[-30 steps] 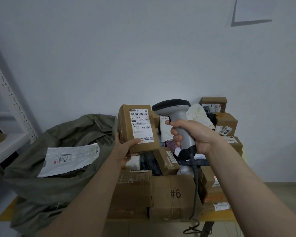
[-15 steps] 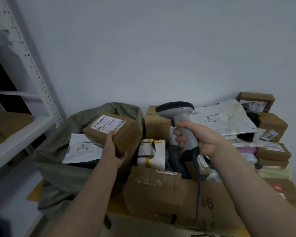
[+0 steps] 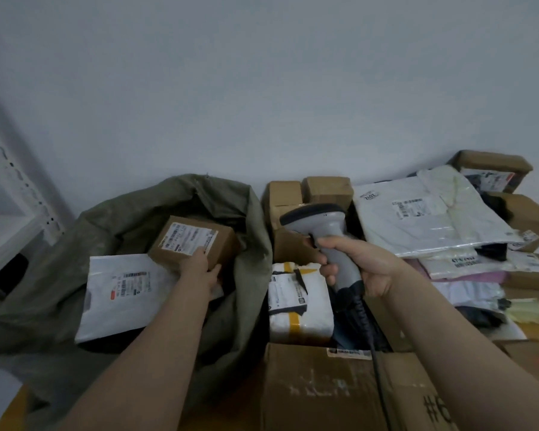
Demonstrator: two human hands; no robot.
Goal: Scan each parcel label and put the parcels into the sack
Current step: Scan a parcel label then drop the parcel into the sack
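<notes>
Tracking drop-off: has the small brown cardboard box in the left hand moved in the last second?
Yes: gripped by the left hand, the small brown cardboard box went leftward into the mouth of the grey-green fabric sack.

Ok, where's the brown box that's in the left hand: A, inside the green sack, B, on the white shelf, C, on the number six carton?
A: the left hand holds the brown box within the open green sack, beside a white mailer.
</notes>
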